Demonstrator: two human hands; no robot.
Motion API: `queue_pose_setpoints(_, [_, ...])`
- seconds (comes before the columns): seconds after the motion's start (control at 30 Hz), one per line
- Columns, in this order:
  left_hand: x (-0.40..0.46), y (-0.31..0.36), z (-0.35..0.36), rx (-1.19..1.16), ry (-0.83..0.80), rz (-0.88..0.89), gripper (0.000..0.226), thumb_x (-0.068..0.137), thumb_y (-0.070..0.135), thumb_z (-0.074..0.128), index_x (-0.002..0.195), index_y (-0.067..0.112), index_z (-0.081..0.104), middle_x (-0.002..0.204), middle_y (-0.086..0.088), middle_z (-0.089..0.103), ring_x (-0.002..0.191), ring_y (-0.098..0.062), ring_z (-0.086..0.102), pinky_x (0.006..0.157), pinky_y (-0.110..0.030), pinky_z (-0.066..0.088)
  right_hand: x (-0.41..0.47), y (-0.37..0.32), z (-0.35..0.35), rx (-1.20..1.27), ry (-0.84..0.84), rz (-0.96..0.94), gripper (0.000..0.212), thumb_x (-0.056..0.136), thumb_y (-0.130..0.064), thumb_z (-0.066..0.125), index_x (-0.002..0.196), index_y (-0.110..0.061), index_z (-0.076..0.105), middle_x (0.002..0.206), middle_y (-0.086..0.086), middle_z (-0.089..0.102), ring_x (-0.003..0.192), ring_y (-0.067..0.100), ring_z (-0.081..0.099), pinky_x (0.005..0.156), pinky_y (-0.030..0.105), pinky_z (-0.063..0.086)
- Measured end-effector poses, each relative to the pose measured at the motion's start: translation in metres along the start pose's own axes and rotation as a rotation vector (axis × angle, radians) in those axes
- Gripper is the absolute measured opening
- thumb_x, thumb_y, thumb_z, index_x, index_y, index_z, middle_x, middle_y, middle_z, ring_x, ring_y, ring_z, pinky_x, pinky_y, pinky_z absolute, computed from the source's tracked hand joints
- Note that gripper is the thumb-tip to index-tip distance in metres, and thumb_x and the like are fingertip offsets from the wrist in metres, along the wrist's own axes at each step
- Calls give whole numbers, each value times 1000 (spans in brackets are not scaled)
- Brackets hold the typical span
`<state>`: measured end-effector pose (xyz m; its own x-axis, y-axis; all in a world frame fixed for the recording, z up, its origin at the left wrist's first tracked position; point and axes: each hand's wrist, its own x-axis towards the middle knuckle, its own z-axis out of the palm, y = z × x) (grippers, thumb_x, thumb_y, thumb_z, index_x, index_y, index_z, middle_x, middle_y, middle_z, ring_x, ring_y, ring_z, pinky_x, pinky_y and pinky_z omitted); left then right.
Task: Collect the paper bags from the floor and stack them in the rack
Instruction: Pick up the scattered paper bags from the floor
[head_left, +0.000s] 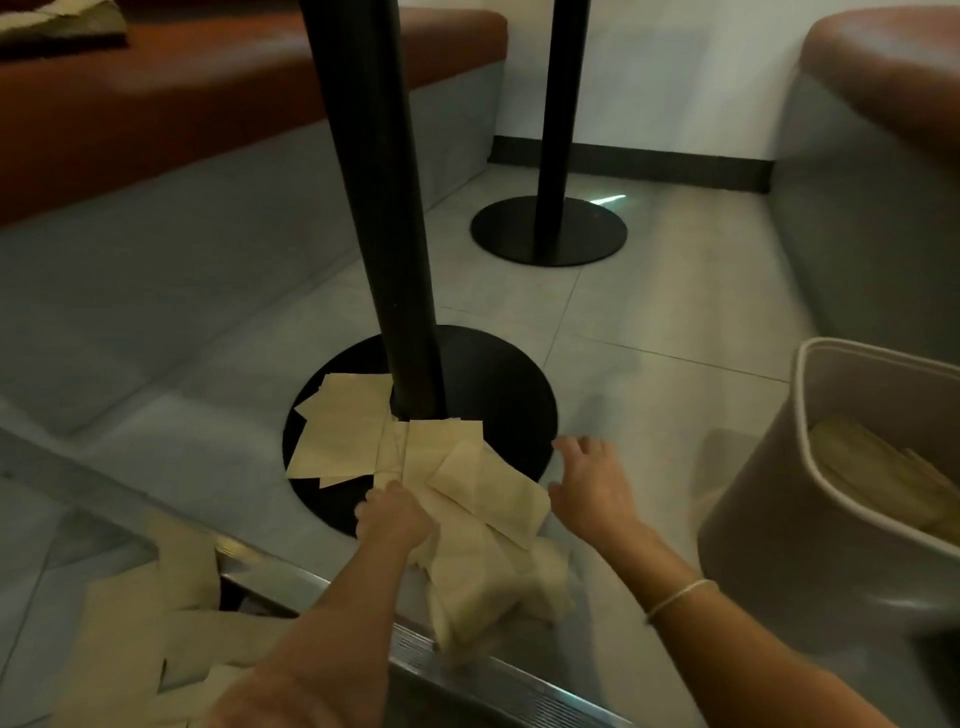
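Several flat tan paper bags (353, 441) lie scattered on the black round table base (498, 384) and the tiled floor. My left hand (395, 519) grips a bunch of gathered bags (488, 566) low over the floor near the base's front edge. My right hand (589, 483) hovers to the right of the bunch with fingers spread, holding nothing. More bags (130, 623) lie at the lower left. A beige bin (831, 499) at the right holds several stacked bags (878, 473).
A black table pole (374, 208) rises from the base, with a second pole and base (550, 228) further back. Brown-cushioned benches (182, 104) flank both sides. A metal rail (493, 675) crosses the bottom of the view.
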<state>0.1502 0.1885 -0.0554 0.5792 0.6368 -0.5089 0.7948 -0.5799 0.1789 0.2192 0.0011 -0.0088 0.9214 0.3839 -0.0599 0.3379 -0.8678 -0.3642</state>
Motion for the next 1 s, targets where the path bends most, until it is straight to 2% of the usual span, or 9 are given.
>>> queue_pose_setpoints(0.07, [10,-3,6,-51,-7,-44,88,79,53,64,141,6,23,142,-16,29,129,-31,34,101,-36,37,13,4,26,-19,-104,59,51,91,-21,54,139,-16,35,135,8,44,126,25,38,101,30,37])
queue_pose_setpoints(0.23, [19,-1,21,-107,47,-83,91,73,55,70,137,8,27,139,-14,33,127,-30,39,98,-34,40,32,19,71,7,-286,122,64,88,-39,59,140,-16,31,138,9,42,126,27,36,101,33,37])
queue_pose_setpoints(0.43, [26,5,30,-288,27,-133,72,76,31,76,126,5,31,126,-14,51,116,-29,52,88,-33,47,36,23,95,92,-269,244,78,72,-46,72,135,-19,34,131,7,45,121,25,42,99,33,41])
queue_pose_setpoints(0.6, [18,14,30,-147,139,10,40,94,16,53,131,8,40,125,-10,57,115,-23,57,88,-28,46,36,22,98,117,-236,294,75,69,-41,76,129,-22,36,126,7,40,118,25,40,95,32,44])
queue_pose_setpoints(0.73, [17,5,19,-172,82,170,52,93,15,51,142,13,33,126,-11,55,116,-24,54,91,-27,44,40,18,94,65,-290,246,68,72,-41,73,129,-23,41,125,6,45,118,23,41,94,29,41])
queue_pose_setpoints(0.8, [16,0,10,-236,13,248,54,93,17,53,143,12,32,131,-12,53,120,-25,50,95,-27,41,38,19,96,130,-302,288,60,69,-36,76,120,-24,48,114,2,54,109,19,49,85,26,47])
queue_pose_setpoints(0.87, [14,-7,-1,-319,-38,312,51,93,14,54,141,11,37,134,-11,51,123,-24,48,96,-22,38,32,15,97,183,-280,291,38,69,-33,77,100,-24,57,94,-3,57,94,15,56,74,22,50])
queue_pose_setpoints(0.93, [10,-4,-8,-353,-61,353,40,94,11,51,134,8,46,131,-10,54,119,-23,50,93,-20,38,26,14,96,206,-247,273,19,72,-31,76,73,-25,58,75,-7,56,85,17,62,77,25,53])
queue_pose_setpoints(1.0, [8,2,-16,-359,-50,384,37,95,10,49,132,8,50,130,-8,56,119,-22,50,97,-22,38,23,9,97,341,-229,298,20,75,-29,74,64,-21,58,67,-4,58,76,20,66,74,30,56])
